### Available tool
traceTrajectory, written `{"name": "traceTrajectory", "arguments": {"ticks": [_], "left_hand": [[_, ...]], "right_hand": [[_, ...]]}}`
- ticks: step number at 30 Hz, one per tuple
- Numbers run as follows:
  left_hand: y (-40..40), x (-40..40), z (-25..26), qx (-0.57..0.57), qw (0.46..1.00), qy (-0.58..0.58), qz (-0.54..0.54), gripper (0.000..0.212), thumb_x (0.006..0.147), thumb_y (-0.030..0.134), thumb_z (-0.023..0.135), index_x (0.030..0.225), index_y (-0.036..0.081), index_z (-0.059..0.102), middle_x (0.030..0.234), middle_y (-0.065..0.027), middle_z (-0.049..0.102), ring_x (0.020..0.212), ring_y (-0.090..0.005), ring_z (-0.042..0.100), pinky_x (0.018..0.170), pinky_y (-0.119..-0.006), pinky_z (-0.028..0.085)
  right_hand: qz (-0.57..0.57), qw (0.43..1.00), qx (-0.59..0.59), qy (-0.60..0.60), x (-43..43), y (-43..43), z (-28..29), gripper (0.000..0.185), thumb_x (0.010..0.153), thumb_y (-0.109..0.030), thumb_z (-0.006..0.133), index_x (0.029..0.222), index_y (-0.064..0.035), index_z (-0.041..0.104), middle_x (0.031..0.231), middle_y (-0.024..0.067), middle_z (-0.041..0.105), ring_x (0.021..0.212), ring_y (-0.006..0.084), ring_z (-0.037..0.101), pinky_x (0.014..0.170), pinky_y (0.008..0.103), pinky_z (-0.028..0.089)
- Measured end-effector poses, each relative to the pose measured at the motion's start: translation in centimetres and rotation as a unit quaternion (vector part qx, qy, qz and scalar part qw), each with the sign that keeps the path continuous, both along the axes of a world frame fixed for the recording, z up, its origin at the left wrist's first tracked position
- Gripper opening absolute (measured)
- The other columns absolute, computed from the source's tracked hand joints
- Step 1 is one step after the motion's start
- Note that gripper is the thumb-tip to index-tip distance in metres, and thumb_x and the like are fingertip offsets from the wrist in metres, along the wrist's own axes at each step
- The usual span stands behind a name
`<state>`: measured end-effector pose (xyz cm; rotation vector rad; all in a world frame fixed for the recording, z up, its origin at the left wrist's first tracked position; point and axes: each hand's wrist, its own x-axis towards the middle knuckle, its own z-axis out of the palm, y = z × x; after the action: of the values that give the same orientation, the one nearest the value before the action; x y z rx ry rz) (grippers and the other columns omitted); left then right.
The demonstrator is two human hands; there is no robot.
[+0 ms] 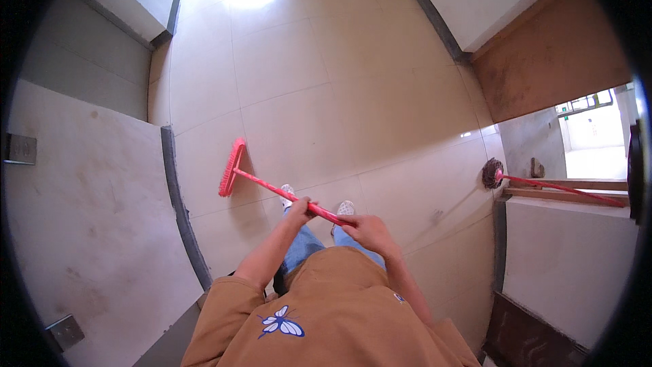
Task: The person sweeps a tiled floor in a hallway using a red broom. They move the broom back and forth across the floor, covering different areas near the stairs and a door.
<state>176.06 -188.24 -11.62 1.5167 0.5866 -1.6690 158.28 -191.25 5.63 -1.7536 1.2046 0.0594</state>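
A red-handled floor brush [265, 184] slants across in front of my body. My left hand [301, 212] grips the lower part of the handle, and my right hand [364, 229] is closed around its upper end. At the far end of the handle, the pink bristle head [233, 167] is turned on its side, bristles facing left. A shadow lies on the tiles near it; whether the head touches the floor I cannot tell. Both of my shoes, one of them the right shoe [346, 208], stand on the floor just beyond my hands.
Pale glossy tiles [285, 122] cover the floor. A dark-headed mop or brush [492, 173] with a red handle leans at the doorway on the right. Beside it stands a brown wooden door [550, 51]. A stained white wall [102, 204] with grey skirting runs along the left.
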Motion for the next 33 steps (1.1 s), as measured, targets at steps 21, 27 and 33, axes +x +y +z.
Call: {"name": "traceTrajectory", "arguments": {"ticks": [21, 27, 33], "left_hand": [[-1.4, -32.3, 6.8, -0.194, 0.706, 0.386, -0.561, 0.032, 0.079, 0.020, 0.030, 0.072, -0.003, 0.050, 0.064, -0.0121, 0.054, 0.056, -0.0178, 0.054, 0.055, -0.028, 0.046], [1.5, -34.9, 11.2, -0.173, 0.687, 0.451, -0.543, 0.033, 0.080, 0.023, 0.031, 0.071, -0.002, 0.050, 0.062, -0.0102, 0.054, 0.053, -0.0171, 0.054, 0.053, -0.025, 0.046], [1.8, -32.7, 15.6, -0.190, 0.780, 0.372, -0.467, 0.029, 0.079, 0.023, 0.035, 0.068, 0.000, 0.048, 0.060, -0.0109, 0.053, 0.049, -0.0162, 0.053, 0.051, -0.025, 0.046]], "right_hand": [[-0.466, 0.866, 0.062, 0.172, -22.9, 10.7, 12.4, 0.023, 0.070, -0.012, 0.050, 0.091, -0.0063, 0.054, 0.049, 0.0015, 0.045, 0.043, 0.0065, 0.044, 0.039, 0.0200, 0.034], [-0.497, 0.827, 0.031, 0.262, -20.2, 11.4, 18.9, 0.024, 0.068, -0.009, 0.051, 0.091, -0.0045, 0.053, 0.049, 0.0031, 0.046, 0.044, 0.0058, 0.044, 0.040, 0.0203, 0.036], [-0.407, 0.865, -0.024, 0.292, -20.9, 12.2, 21.2, 0.024, 0.067, -0.016, 0.053, 0.090, -0.0118, 0.055, 0.045, 0.0105, 0.047, 0.041, 0.0110, 0.047, 0.043, 0.0240, 0.037]]}}
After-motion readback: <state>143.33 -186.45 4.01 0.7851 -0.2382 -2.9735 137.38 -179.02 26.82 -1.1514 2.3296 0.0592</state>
